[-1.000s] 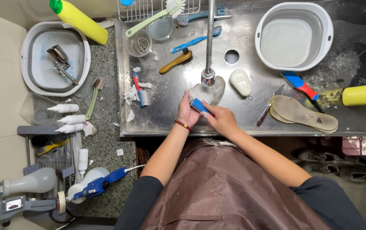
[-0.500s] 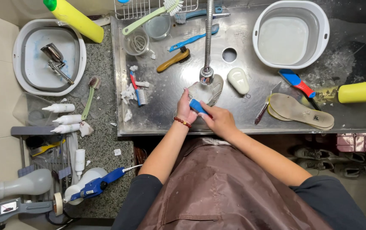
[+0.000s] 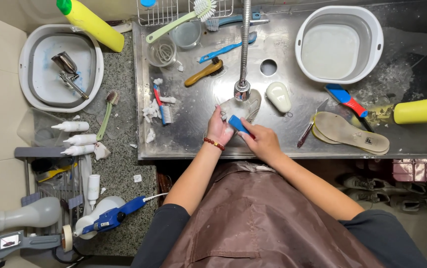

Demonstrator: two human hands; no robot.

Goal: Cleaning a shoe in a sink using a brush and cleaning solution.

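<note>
**Scrubbing under the tap: where the hold could fail**

Steel sink, seen from above, with a white basin at upper right and the tap hanging over the middle. Below the tap's head the left hand closes on a pale, part-translucent piece; its exact form cannot be told. The right hand grips a blue brush pressed to that piece. Likely risks: the wet piece could slip from the left hand's grasp under brush pressure and drop onto the steel; water, if running, could spray onto the brown apron. An insole, a soap bar and a red-and-blue toothbrush lie near, so a wide stroke could knock them.
</note>
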